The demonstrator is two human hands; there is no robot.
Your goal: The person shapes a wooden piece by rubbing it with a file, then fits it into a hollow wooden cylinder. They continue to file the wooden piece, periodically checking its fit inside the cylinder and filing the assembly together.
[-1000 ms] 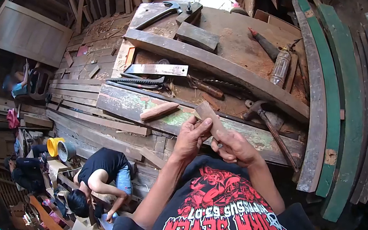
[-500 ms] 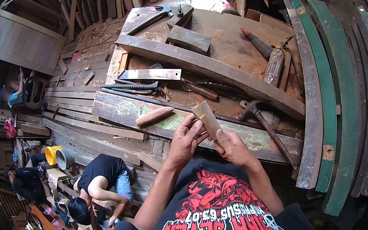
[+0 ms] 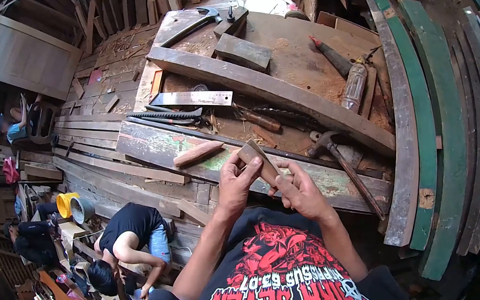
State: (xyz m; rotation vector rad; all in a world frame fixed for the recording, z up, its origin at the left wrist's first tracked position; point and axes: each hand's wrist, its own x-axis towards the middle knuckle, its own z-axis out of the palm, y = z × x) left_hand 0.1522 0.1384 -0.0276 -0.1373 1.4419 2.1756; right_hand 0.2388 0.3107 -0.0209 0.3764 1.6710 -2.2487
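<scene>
Above the counter [image 3: 302,66], a small wooden piece [image 3: 258,161] is gripped by both the left hand [image 3: 234,185] and the right hand [image 3: 300,194], near a hammer [image 3: 341,160].

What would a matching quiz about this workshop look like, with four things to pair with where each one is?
Things:
1. small wooden piece
2. steel ruler
3. plastic bottle
4. yellow bucket

Places:
A. down on the floor, far left
B. held between the left hand and the right hand
C. flat on the bench, beside a dark ribbed bar
D. at the bench's right side, near the curved green planks

Pairs: 1-B, 2-C, 3-D, 4-A
</scene>
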